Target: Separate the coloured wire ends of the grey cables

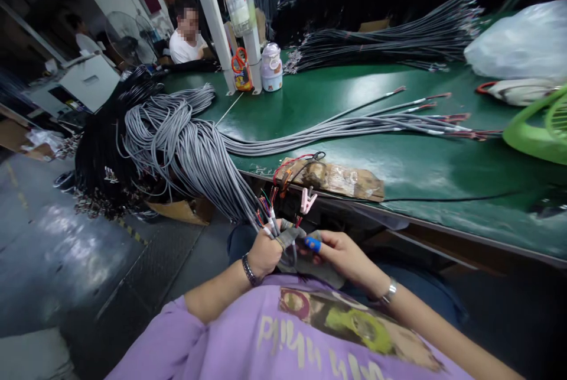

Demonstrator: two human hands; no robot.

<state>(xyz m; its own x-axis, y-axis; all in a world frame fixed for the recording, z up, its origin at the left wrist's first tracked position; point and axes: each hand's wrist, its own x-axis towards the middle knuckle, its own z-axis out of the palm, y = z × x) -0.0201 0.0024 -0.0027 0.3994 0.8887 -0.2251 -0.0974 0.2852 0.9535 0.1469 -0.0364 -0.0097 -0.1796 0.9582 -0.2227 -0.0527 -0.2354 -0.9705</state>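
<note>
A grey cable end (270,227) with coloured wires is clamped in the left hand (264,255), just below the bench edge (443,227). The right hand (343,253), blue fingertip cap (312,244) on, pinches beside it. Wire sorting is judged underway; a single strand must next be singled out.

left hand (264,254) fisted; right hand (343,256) pinching, fingers extended.

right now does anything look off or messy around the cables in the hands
Nothing looks damaged. The grey cable bundle spills off the green table edge in a loose heap rather than lying flat. The left hand grips its stripped ends; the right hand, with a blue fingertip cover, touches them.
</note>
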